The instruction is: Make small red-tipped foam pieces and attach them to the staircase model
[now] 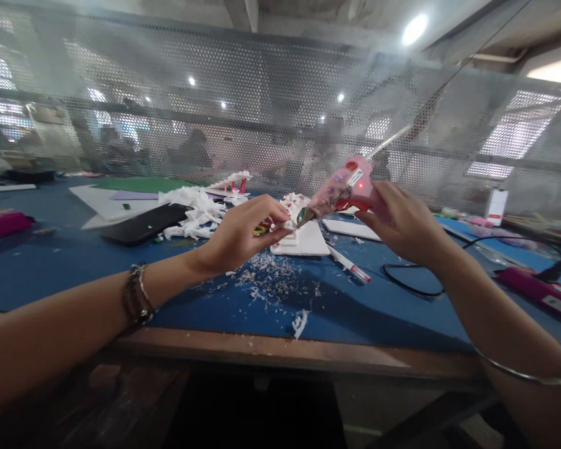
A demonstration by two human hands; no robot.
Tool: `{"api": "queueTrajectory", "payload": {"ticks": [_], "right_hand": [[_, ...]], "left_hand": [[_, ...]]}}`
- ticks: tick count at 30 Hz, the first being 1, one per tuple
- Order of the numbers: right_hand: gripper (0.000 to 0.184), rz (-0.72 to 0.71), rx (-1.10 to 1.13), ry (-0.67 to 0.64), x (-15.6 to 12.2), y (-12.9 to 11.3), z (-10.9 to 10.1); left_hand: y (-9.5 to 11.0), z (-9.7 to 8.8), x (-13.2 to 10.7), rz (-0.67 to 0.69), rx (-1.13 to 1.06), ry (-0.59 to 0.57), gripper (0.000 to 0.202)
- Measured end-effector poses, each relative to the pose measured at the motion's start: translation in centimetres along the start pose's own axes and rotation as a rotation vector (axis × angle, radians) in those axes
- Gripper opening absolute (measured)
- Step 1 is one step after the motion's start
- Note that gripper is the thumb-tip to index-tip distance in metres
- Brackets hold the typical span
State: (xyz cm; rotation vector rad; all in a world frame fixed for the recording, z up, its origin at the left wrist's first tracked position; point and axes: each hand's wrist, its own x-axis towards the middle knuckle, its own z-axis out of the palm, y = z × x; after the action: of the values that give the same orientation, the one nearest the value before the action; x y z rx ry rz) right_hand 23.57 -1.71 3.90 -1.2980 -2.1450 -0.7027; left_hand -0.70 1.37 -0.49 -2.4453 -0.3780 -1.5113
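Observation:
My right hand (402,221) is wrapped round a pink hot glue gun (343,190), its red light lit and its nozzle pointing down-left. The nozzle tip meets a small white foam piece (290,224) pinched in the fingers of my left hand (243,234). Both hands hover above a white foam board (308,242) lying on the blue table (75,262). White foam shavings (271,284) are scattered on the table under my left hand. A bracelet sits on my left wrist and a thin bangle on my right forearm.
A black tablet (144,223) and a heap of white foam scraps (194,212) lie at the left. A pen-like stick (350,265) and the black cord (411,284) lie right of the board. A pink tool (537,290) rests at far right. A perforated screen (262,112) stands behind, with people beyond.

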Motion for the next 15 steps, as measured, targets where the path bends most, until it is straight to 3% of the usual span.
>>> {"api": "queueTrajectory", "payload": {"ticks": [9, 15], "right_hand": [[0.033, -0.005, -0.011, -0.014, 0.0, 0.2, 0.1], [0.025, 0.104, -0.07, -0.027, 0.5, 1.1, -0.1]], "left_hand": [[0.1, 0.1, 0.1, -0.056, -0.049, 0.022, 0.007], [0.0, 0.5, -0.1, -0.3, -0.256, 0.062, 0.014]]}}
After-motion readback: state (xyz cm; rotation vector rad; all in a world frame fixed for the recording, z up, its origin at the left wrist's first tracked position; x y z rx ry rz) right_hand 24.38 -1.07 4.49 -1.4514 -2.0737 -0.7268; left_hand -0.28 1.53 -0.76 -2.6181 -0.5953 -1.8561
